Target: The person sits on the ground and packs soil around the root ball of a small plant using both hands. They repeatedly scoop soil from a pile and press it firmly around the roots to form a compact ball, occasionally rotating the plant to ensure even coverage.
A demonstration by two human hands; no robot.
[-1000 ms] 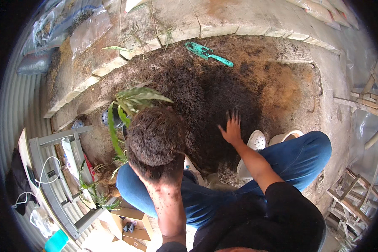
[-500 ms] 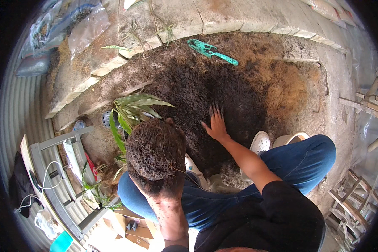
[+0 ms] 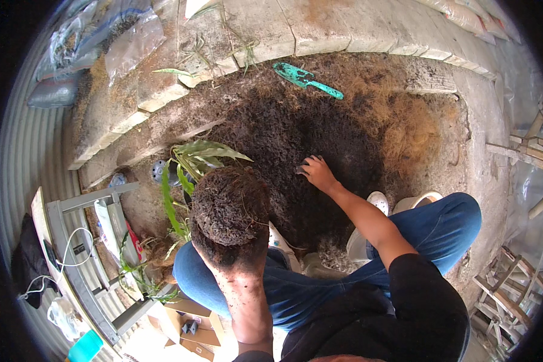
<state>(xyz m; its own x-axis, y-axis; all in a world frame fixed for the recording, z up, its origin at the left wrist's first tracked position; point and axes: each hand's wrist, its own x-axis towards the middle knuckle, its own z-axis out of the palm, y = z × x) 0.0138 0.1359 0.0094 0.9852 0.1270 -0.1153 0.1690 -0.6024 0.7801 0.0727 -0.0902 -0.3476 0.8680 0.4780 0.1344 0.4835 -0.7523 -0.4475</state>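
My left hand (image 3: 235, 273) is closed round the lower part of a dark, fibrous root ball (image 3: 229, 208), holding it up close in front of me. Long green leaves (image 3: 206, 149) of the plant stick out beyond the ball's far left side. Some of my left fingers are hidden behind the root ball. On the ground, a wide heap of dark soil (image 3: 277, 130) spreads out in front of my feet. My right hand (image 3: 317, 172) is in this soil with its fingers curled in, gathering some; the fingertips are partly covered.
A teal trowel (image 3: 308, 79) lies at the heap's far edge. Brown coir fibre (image 3: 413, 123) is spread at the right. Concrete slabs (image 3: 320, 37) border the back. At the left stands a grey metal frame (image 3: 81, 241), with an open cardboard box (image 3: 190, 326) near it.
The fingers of my right hand, spread flat on the soil before, have now curled in. The root ball in my left hand has shifted slightly to the right.
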